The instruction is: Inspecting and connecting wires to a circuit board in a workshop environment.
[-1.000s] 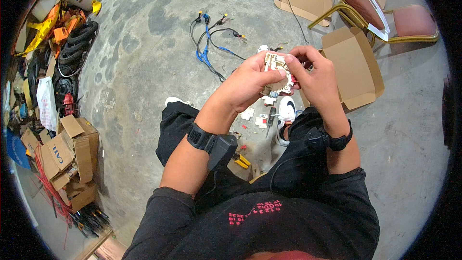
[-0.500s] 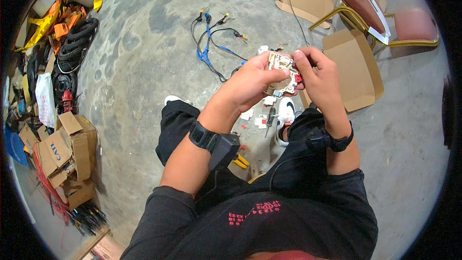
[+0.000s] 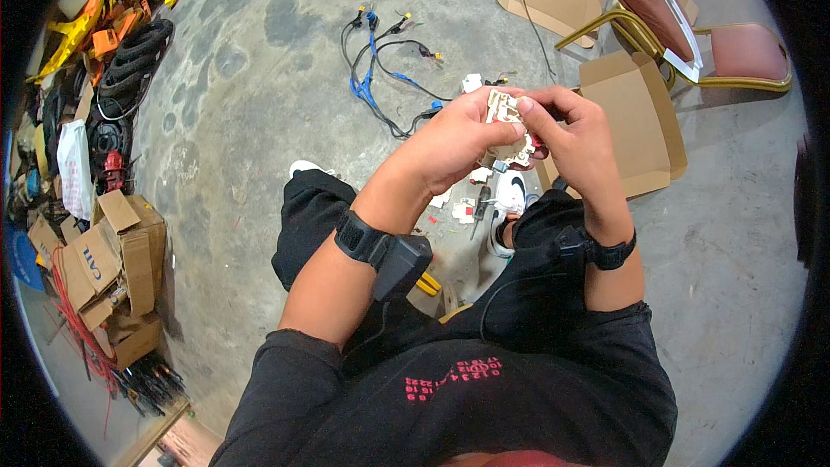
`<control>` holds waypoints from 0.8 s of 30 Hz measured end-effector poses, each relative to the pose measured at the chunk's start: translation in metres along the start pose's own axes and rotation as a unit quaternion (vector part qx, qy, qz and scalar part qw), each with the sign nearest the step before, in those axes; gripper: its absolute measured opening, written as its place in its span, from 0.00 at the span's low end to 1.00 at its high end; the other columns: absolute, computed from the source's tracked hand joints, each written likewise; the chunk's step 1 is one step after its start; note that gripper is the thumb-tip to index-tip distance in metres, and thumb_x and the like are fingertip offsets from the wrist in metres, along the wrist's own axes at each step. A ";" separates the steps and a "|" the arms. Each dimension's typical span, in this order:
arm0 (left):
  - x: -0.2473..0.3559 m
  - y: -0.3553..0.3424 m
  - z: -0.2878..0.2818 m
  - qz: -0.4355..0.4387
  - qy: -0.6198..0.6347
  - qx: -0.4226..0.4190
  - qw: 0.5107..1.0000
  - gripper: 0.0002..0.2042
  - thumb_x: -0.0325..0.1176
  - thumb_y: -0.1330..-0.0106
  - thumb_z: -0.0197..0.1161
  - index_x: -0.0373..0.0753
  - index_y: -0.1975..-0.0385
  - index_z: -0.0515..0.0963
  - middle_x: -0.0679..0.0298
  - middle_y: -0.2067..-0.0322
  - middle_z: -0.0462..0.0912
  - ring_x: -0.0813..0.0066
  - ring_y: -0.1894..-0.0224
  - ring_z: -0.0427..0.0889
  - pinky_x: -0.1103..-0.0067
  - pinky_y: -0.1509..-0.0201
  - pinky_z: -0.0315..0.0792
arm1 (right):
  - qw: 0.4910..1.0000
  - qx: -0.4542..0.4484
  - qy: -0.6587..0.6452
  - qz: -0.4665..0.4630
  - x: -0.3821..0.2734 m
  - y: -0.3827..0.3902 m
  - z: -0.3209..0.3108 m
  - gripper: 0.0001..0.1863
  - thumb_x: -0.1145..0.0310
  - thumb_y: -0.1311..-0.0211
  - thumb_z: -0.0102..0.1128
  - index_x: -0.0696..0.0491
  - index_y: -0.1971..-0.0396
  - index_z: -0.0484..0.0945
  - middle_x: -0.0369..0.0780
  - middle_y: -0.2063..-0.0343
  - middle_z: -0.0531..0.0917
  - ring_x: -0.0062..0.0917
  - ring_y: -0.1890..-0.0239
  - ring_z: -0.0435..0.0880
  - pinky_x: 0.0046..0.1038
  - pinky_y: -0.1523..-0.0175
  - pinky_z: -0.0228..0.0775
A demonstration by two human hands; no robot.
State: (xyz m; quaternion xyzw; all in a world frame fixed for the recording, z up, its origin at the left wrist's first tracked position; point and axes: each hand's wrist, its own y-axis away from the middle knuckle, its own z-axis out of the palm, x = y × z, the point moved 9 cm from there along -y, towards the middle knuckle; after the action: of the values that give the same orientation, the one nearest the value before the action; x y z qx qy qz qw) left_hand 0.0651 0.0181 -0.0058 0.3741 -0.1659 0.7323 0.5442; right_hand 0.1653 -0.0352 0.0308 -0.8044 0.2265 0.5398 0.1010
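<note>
In the middle of the view my left hand (image 3: pixel 462 138) grips an off-white moulded plastic assembly (image 3: pixel 506 151), its thumb lying across the part. My right hand (image 3: pixel 566 134) pinches the same assembly at its upper right, thumb on top, with a bit of red showing under its fingers; the other fingertips are partly hidden. On the floor below the part lie small white plastic pieces (image 3: pixel 462 212), a screwdriver (image 3: pixel 480 207) and a yellow-handled tool (image 3: pixel 427 283) between my legs. Just beyond my hands is another small white piece (image 3: pixel 472 82).
Blue and black cables (image 3: pixel 372 91) sprawl ahead. Flat open cardboard boxes (image 3: pixel 640 121) lie at the right, near gold-framed chairs (image 3: pixel 749 56). Along the left are a heap of orange parts (image 3: pixel 105 40), black hoses (image 3: pixel 130 69), crushed cartons (image 3: pixel 112 268) and red wires (image 3: pixel 69 311).
Both hands and the assembly have shifted slightly to the right. My right thumb has moved a little on the part's upper corner; both hands still hold it.
</note>
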 end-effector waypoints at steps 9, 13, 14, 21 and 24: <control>-0.001 0.000 0.003 -0.006 -0.006 -0.013 1.000 0.21 0.18 0.38 0.55 0.28 0.43 0.69 0.58 0.57 0.80 0.72 0.56 0.83 0.77 0.51 0.78 | 0.999 -0.024 -0.014 0.032 0.011 -0.003 -0.002 0.13 0.65 0.37 0.65 0.60 0.63 0.83 0.34 0.77 0.82 0.11 0.78 0.75 0.17 0.74 0.68; -0.007 -0.002 -0.004 -0.003 -0.019 -0.008 1.000 0.21 0.19 0.38 0.56 0.29 0.43 0.68 0.58 0.57 0.80 0.72 0.55 0.82 0.77 0.50 0.77 | 0.998 -0.014 -0.036 0.058 0.011 0.000 -0.001 0.12 0.65 0.37 0.66 0.60 0.63 0.83 0.33 0.77 0.81 0.12 0.78 0.75 0.17 0.74 0.68; -0.010 -0.003 -0.006 -0.012 -0.032 -0.019 0.999 0.23 0.21 0.37 0.58 0.31 0.40 0.66 0.58 0.52 0.79 0.71 0.52 0.81 0.74 0.47 0.77 | 0.997 -0.017 -0.047 0.065 0.011 0.001 0.000 0.12 0.65 0.37 0.66 0.60 0.63 0.83 0.34 0.76 0.82 0.12 0.77 0.76 0.17 0.73 0.68; 0.006 -0.001 0.002 0.054 -0.070 -0.032 0.996 0.30 0.23 0.36 0.62 0.35 0.34 0.61 0.60 0.43 0.75 0.72 0.46 0.78 0.74 0.42 0.74 | 0.990 -0.026 -0.142 0.006 -0.001 0.002 -0.001 0.12 0.67 0.36 0.64 0.60 0.59 0.82 0.34 0.72 0.83 0.13 0.70 0.77 0.19 0.65 0.70; 0.008 0.000 0.007 0.080 -0.072 -0.034 0.994 0.29 0.24 0.35 0.60 0.36 0.33 0.60 0.61 0.46 0.76 0.75 0.48 0.78 0.78 0.45 0.74 | 0.989 -0.013 -0.144 -0.009 -0.003 0.005 -0.003 0.13 0.68 0.36 0.64 0.60 0.57 0.82 0.34 0.71 0.83 0.14 0.69 0.77 0.19 0.64 0.70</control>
State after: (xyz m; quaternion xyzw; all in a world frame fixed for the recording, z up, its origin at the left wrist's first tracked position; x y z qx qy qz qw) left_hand 0.0670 0.0192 0.0050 0.3932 -0.2586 0.7384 0.4830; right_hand 0.1644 -0.0399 0.0354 -0.7216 0.1948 0.6521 0.1268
